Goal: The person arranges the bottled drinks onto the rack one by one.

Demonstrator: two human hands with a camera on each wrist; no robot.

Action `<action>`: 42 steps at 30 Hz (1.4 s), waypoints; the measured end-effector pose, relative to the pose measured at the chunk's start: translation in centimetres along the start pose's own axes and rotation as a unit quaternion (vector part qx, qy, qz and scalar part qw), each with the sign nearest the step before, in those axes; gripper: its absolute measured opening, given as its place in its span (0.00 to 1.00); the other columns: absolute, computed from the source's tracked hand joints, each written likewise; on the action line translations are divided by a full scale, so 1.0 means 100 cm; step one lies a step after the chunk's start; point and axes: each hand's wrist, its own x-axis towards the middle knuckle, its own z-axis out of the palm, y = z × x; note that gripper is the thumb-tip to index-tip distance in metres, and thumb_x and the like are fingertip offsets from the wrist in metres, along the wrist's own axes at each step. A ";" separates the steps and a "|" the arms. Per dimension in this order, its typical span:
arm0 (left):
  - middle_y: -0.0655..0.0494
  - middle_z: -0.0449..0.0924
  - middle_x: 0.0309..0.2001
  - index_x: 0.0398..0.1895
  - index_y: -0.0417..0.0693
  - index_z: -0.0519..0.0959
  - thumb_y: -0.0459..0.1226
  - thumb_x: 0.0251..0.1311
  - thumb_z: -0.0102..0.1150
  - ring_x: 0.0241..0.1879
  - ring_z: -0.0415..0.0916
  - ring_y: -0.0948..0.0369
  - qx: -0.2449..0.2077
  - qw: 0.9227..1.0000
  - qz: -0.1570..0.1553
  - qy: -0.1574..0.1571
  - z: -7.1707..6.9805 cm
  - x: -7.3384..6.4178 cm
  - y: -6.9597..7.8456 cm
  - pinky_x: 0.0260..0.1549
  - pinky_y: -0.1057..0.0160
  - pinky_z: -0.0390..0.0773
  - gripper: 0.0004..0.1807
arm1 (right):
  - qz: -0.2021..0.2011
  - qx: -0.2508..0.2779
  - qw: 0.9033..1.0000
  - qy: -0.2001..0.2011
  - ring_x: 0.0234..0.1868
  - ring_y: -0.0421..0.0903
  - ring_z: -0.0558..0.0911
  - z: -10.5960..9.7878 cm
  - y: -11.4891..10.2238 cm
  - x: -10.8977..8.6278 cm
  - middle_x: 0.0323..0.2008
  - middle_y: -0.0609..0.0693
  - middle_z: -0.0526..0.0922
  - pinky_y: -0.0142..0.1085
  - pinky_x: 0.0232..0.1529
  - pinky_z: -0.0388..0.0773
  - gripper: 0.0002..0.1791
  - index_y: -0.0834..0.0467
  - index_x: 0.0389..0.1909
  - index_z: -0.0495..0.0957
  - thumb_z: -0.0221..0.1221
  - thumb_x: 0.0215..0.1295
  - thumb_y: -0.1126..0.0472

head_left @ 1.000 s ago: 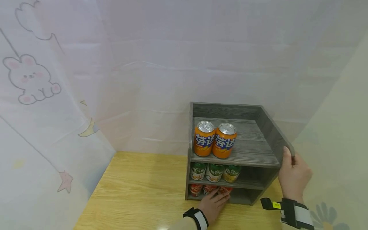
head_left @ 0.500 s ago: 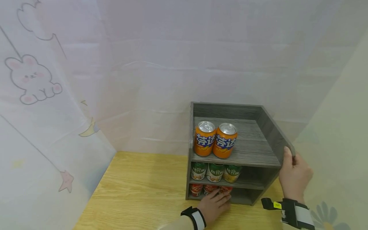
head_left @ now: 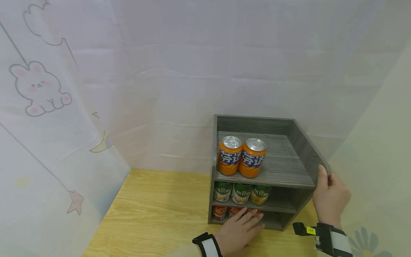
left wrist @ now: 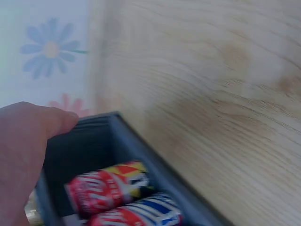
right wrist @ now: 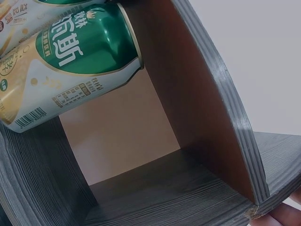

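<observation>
A grey wood-grain shelf unit (head_left: 284, 162) with three levels stands on the table. My right hand (head_left: 331, 198) grips the front edge of its right side panel, thumb on the near side. In front of the bottom level is my left hand (head_left: 238, 232), fingers straight and spread, partly covering the red cans (head_left: 219, 212). The left wrist view shows red cans (left wrist: 106, 187) inside that level, apart from the visible thumb. On the middle level sit three green-topped drink cans (head_left: 241, 194); the top holds two orange soda cans (head_left: 229, 157).
The wooden table (head_left: 160, 210) extends to the left of the shelf unit. A pale printed curtain (head_left: 167, 92) hangs close behind it and along both sides. Inside the middle level, a can (right wrist: 80, 66) lies left of the bare right-hand part.
My left hand has drawn slightly back and right from the red cans, its fingers lifting away. The right hand keeps its grip on the shelf unit, and the cans stay in place.
</observation>
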 end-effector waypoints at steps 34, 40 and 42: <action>0.41 0.69 0.69 0.71 0.37 0.69 0.50 0.68 0.63 0.69 0.65 0.47 -0.134 0.897 -0.211 0.366 -0.202 -0.039 -0.151 0.71 0.54 0.58 0.36 | 0.006 -0.019 0.999 -0.039 0.14 0.40 0.59 -0.009 0.004 0.009 0.12 0.50 0.64 0.32 0.15 0.52 0.28 0.62 0.17 0.67 0.53 0.78 0.51; 0.39 0.69 0.69 0.72 0.37 0.69 0.50 0.74 0.55 0.67 0.67 0.46 -0.142 0.902 -0.260 0.315 -0.217 -0.034 -0.191 0.68 0.51 0.63 0.33 | 0.002 -0.006 0.998 -0.065 0.29 0.53 0.81 -0.012 -0.005 0.014 0.30 0.62 0.83 0.26 0.30 0.71 0.21 0.68 0.38 0.81 0.52 0.79 0.53; 0.39 0.69 0.69 0.72 0.38 0.69 0.51 0.75 0.53 0.67 0.67 0.46 -0.139 0.905 -0.276 0.294 -0.220 -0.033 -0.199 0.67 0.50 0.64 0.32 | 0.002 0.012 0.997 -0.076 0.51 0.61 0.82 -0.013 -0.014 0.017 0.53 0.64 0.83 0.34 0.54 0.75 0.21 0.64 0.60 0.79 0.52 0.79 0.54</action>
